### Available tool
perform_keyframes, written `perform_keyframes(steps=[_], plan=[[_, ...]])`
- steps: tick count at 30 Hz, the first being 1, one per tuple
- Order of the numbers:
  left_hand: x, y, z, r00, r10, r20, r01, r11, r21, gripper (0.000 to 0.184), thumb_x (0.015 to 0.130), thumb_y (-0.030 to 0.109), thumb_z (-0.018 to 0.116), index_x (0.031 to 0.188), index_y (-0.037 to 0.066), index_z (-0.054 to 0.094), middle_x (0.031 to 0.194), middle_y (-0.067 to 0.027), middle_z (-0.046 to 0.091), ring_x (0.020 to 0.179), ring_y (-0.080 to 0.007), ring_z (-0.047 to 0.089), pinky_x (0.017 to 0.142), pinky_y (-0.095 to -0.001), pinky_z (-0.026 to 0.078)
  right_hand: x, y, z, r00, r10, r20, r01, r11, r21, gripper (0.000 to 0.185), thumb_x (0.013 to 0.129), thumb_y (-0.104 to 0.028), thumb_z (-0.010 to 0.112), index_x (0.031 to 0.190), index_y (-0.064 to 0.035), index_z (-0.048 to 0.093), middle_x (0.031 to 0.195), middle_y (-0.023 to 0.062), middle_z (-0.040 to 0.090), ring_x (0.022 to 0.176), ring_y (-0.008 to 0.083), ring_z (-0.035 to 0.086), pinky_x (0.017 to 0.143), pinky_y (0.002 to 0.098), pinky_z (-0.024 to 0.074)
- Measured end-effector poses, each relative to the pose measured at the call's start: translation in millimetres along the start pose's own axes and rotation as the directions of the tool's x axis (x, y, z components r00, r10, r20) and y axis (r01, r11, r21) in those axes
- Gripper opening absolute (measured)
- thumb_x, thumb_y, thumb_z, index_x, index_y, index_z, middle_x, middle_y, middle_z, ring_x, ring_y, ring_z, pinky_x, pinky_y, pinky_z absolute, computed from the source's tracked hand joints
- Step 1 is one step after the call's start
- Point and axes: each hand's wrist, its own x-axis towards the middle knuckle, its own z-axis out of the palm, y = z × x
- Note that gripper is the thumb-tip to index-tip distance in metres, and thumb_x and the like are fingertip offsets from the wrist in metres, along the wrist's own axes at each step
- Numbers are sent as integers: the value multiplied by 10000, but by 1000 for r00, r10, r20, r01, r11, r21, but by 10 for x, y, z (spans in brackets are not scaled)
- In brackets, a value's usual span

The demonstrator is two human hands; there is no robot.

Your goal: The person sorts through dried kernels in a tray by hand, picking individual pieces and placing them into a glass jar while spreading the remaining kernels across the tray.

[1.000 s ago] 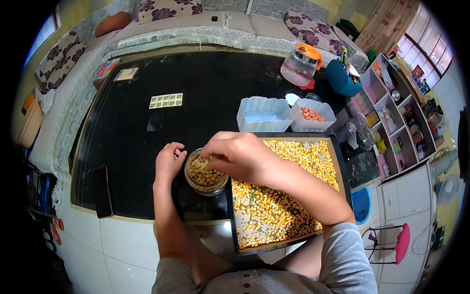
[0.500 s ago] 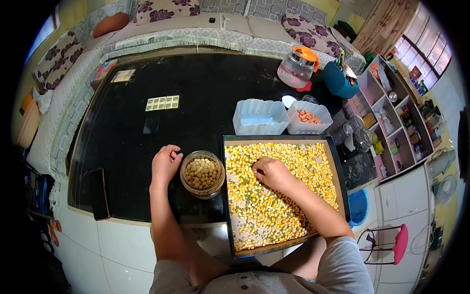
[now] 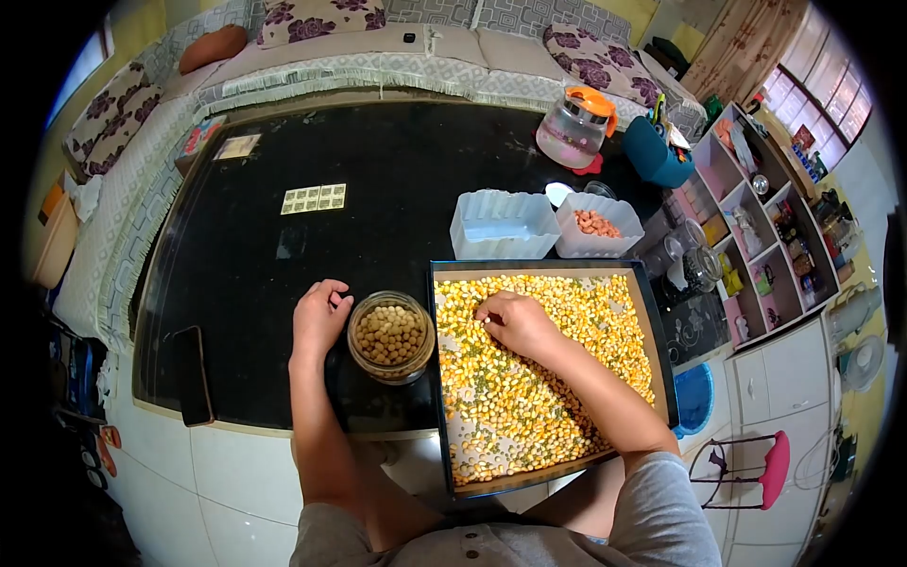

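Observation:
A shallow tray with a dark blue rim holds yellow corn kernels mixed with small green beans. Over the tray's upper left part, my right hand is closed in a pinch, a small pale kernel or bean showing at its fingertips. Just left of the tray stands a glass jar full of round beige beans that look like chickpeas. My left hand rests on the black table beside the jar, fingers loosely bent and apart, holding nothing.
Behind the tray stand a translucent plastic container and another with reddish peanuts. Farther back is a glass pitcher with an orange lid. A phone lies at the table's left edge. Jars stand right of the tray.
My right hand has shifted slightly left and lifted a little off the kernels, and a pale piece now shows at its fingertips. My left hand has stayed in place.

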Motion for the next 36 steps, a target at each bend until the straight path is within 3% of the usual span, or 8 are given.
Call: perform_keyframes(steps=[11, 18, 21, 24, 26, 29, 33, 36], plan=[[0, -9, 3, 1000, 1, -9, -1, 1000, 5, 153, 734, 104, 671, 869, 53, 622, 693, -53, 542, 550, -172, 524, 542, -298, 446, 5, -62, -46, 986, -12, 164, 46, 977, -208, 55, 720, -60, 592, 769, -47, 613, 800, 118, 627, 783, 291, 609, 712, 386, 494], [1, -3, -3, 1000, 0, -1, 0, 1000, 15, 156, 732, 105, 669, 870, 50, 621, 703, -59, 551, 558, -176, 530, 546, -299, 448, -28, 1, -76, 982, -17, 190, 39, 993, -110, 58, 722, -57, 591, 772, -56, 620, 798, 116, 629, 759, 298, 608, 704, 380, 493], [-1, 13, -14, 1000, -3, -3, 3, 1000, 11, 156, 733, 105, 668, 870, 48, 621, 707, -60, 552, 561, -177, 532, 548, -301, 449, 20, -154, -212, 993, 15, 118, -8, 998, -59, 51, 741, -80, 603, 780, -57, 628, 796, 118, 631, 749, 297, 614, 694, 367, 495], [0, -2, -6, 1000, -10, -1, 10, 1000, 4, 154, 732, 104, 668, 868, 48, 620, 708, -60, 551, 561, -179, 531, 550, -302, 448, 152, -471, -402, 998, 22, -56, -18, 997, 81, 63, 765, -107, 604, 778, -50, 628, 788, 117, 632, 739, 291, 616, 681, 355, 497], [11, -21, 4, 1000, -3, 3, 3, 1000, 2, 153, 732, 104, 668, 866, 49, 620, 708, -60, 550, 560, -180, 530, 551, -302, 448, 252, -771, -504, 984, -132, -116, 150, 975, 165, 47, 781, -45, 631, 827, -43, 641, 819, 84, 631, 672, 222, 614, 604, 295, 494], [2, -19, -2, 1000, 20, -2, -20, 1000, 15, 150, 733, 105, 667, 865, 51, 620, 705, -60, 548, 559, -181, 529, 551, -302, 447, 390, -1078, -438, 918, -380, -118, 396, 898, 190, 96, 758, -23, 633, 852, -43, 626, 792, 88, 607, 714, 232, 608, 611, 297, 489], [-1, 16, -20, 1000, 7, 2, -7, 1000, 16, 152, 732, 107, 668, 865, 51, 619, 708, -61, 553, 562, -183, 534, 553, -306, 450, 419, -1229, -348, 919, -392, -47, 394, 901, 183, 126, 737, -28, 642, 859, -47, 622, 819, 94, 604, 758, 248, 606, 651, 309, 490], [2, -6, -9, 1000, 4, 0, -4, 1000, 15, 153, 732, 108, 668, 865, 51, 619, 711, -63, 556, 565, -186, 536, 556, -309, 452, 368, -1023, -423, 931, -357, -76, 365, 909, 203, 133, 750, -61, 608, 883, -53, 602, 840, 143, 586, 791, 319, 594, 697, 381, 479]])
